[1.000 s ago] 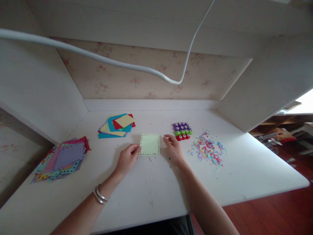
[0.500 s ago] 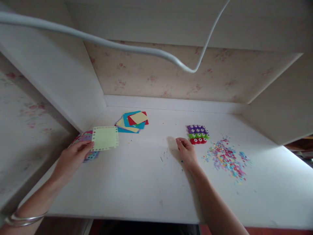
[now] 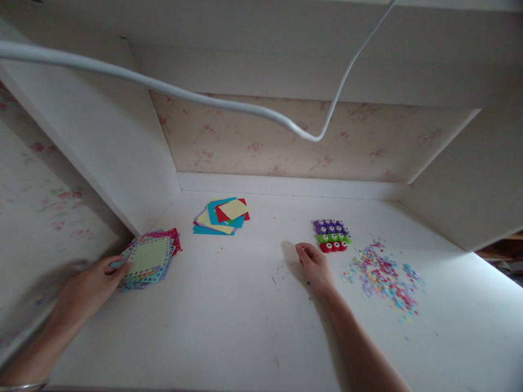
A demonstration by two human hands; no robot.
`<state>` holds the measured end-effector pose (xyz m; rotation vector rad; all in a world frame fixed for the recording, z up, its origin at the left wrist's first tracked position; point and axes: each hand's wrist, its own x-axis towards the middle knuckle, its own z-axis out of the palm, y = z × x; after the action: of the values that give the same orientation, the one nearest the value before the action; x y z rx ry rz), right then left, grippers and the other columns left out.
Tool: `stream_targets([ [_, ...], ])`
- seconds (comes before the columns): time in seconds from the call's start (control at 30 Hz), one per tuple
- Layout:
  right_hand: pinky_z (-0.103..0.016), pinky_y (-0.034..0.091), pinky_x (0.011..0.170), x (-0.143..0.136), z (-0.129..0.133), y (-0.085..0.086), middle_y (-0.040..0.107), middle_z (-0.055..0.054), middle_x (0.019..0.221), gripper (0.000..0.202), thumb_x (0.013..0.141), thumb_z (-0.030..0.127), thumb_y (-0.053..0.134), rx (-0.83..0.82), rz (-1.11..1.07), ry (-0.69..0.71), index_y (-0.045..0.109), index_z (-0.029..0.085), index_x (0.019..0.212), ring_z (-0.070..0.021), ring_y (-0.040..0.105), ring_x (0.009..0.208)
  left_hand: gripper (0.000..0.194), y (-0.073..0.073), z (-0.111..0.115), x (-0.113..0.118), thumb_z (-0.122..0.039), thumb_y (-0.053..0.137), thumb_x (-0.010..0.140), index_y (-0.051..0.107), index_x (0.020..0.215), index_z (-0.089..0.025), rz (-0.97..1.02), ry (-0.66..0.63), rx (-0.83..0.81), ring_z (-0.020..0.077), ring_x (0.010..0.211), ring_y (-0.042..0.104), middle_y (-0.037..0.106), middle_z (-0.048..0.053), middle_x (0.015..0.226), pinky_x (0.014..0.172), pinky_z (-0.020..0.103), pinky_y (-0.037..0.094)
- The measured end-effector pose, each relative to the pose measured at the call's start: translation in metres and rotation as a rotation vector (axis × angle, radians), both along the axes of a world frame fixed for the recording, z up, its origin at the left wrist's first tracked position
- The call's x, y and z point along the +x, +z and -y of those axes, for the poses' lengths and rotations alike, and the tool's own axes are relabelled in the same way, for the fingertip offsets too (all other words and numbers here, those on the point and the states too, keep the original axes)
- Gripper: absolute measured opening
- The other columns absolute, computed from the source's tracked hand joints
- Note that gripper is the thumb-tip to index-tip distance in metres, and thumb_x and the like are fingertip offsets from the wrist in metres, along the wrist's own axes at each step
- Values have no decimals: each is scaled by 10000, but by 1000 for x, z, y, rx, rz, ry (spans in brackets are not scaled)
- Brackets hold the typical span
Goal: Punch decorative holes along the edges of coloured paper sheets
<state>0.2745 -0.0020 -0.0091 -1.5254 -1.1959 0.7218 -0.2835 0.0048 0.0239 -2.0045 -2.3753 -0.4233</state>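
At the left, my left hand (image 3: 87, 286) pinches the left edge of a pale green card (image 3: 150, 255) with small holes punched along its borders. That card lies over a pile of punched coloured cards (image 3: 174, 239) in pink, blue, yellow and purple. My right hand (image 3: 316, 267) rests on the tabletop right of the middle, its fingers closed together. Whatever may be between those fingertips is hidden. Just beyond it stand rows of eye-topped figures (image 3: 333, 237) in purple, green and red.
A stack of plain coloured cards (image 3: 232, 209) lies toward the back left. Small paper bits (image 3: 384, 272) are scattered at the right of the white table (image 3: 212, 332). Overhead, a white cable (image 3: 245, 106) crosses the view. Side panels and a back wall enclose the tabletop.
My left hand has moved left and down, carrying the pale green card from in front of the punched pile onto it. My right hand has stayed in nearly the same place.
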Motion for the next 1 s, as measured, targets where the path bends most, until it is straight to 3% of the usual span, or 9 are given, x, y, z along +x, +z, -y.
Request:
stream_targets([
  [0.1, -271, 319, 542, 0, 0, 1, 509, 23, 611, 426, 845, 578, 589, -1, -9, -11, 692, 178, 948, -157, 464, 587, 425, 11, 11, 13, -512, 347, 951, 616, 1112, -224, -118, 71, 15, 257, 708, 673, 714, 28, 848, 599, 307, 427],
  [0.23, -262, 295, 520, -1, 4, 6, 461, 40, 577, 410, 845, 588, 592, -5, -36, -21, 658, 183, 852, -139, 419, 551, 390, 19, 37, 55, -436, 326, 955, 615, 1040, -188, -193, 8, 160, 220, 703, 646, 694, 68, 900, 608, 284, 392],
  [0.37, -268, 216, 478, -3, 11, 11, 320, 61, 522, 532, 857, 624, 563, 17, -124, -94, 388, 215, 566, -107, 282, 495, 376, 5, 68, 113, -513, 410, 935, 572, 774, -215, -83, -149, 61, 156, 557, 591, 649, -4, 679, 556, 262, 332],
  [0.5, -272, 194, 478, -5, 15, 14, 264, 62, 536, 556, 848, 640, 549, 46, -104, -29, 309, 230, 560, -106, 240, 505, 458, -11, 81, 149, -495, 381, 971, 518, 634, -216, -137, -295, 24, 161, 590, 618, 648, -8, 643, 559, 278, 308],
  [0.7, -265, 141, 437, -9, 12, 15, 201, 72, 499, 516, 807, 565, 567, -153, 114, -12, 247, 249, 553, -92, 196, 464, 434, -11, 80, 153, -443, 395, 989, 579, 665, -220, -199, -311, 21, 180, 635, 666, 708, 2, 702, 552, 289, 290],
  [0.83, -258, 138, 431, -12, 10, 15, 245, 60, 490, 368, 744, 354, 552, -128, 159, -34, 298, 237, 505, -90, 241, 453, 420, -7, 81, 155, -420, 395, 995, 607, 690, -225, -214, -319, 5, 190, 671, 685, 729, 6, 733, 556, 290, 288],
  [1.0, -250, 122, 420, -13, 9, 14, 233, 72, 476, 300, 673, 285, 533, -73, 126, -78, 287, 246, 506, -86, 229, 449, 414, -3, 82, 157, -411, 392, 995, 608, 694, -228, -228, -311, -14, 200, 710, 701, 739, 10, 761, 565, 292, 301],
])
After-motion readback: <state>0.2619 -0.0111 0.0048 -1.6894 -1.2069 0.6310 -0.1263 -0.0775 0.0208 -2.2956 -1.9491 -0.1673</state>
